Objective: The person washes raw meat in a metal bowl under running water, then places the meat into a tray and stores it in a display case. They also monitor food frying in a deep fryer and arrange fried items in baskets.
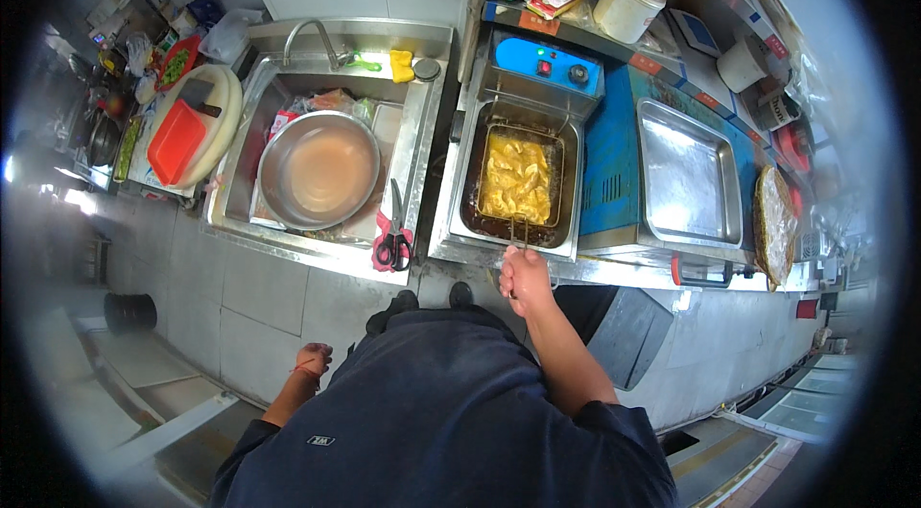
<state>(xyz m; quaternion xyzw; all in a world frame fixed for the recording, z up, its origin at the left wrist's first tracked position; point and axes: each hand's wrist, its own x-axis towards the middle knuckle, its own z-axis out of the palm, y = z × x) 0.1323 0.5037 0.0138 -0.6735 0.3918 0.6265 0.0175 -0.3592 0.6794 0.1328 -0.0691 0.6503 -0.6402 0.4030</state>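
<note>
My right hand (525,280) is closed around the wire handle of a fry basket (558,184). The basket sits in the well of a countertop deep fryer (471,220), with dark oil showing around it. Golden, wrinkled pieces of food (514,173) fill its middle; their exact kind is unclear. On the fryer's blue control panel (522,62), a red switch and a black knob are visible. My left hand (314,358) hangs low beside my body, fingers curled, with a red cord at the wrist and nothing visible in it.
Left of the fryer, a steel sink (414,148) holds a bowl of cloudy water (320,170). Black-handled scissors (393,242) lie on a pink cloth at its front edge. A metal tray (691,177) rests to the right. Below stands a dark bin (619,335).
</note>
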